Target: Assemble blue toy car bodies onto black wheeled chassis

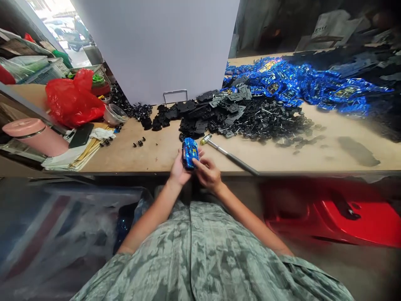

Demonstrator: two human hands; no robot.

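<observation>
A shiny blue toy car (189, 151) is held over the table's front edge. My left hand (179, 169) is closed around its left side and underside. On the car's right, my right hand (209, 172) is closed with its fingers against the lower right corner. Just right of the car lies a hammer (230, 155) with a yellowish tip, its handle pointing to the front edge. Beyond the car are flat black chassis plates (200, 119) in a heap. Wheels on metal axles (266, 121) are piled to their right.
Blue toy car shells (288, 83) form a large heap at the back right. At left are a pink bottle (36, 136), a phone (80, 136), a red plastic bag (73, 100) and a clear tub (115, 113). A pale panel (169, 46) stands behind. A red stool (344, 213) is below right.
</observation>
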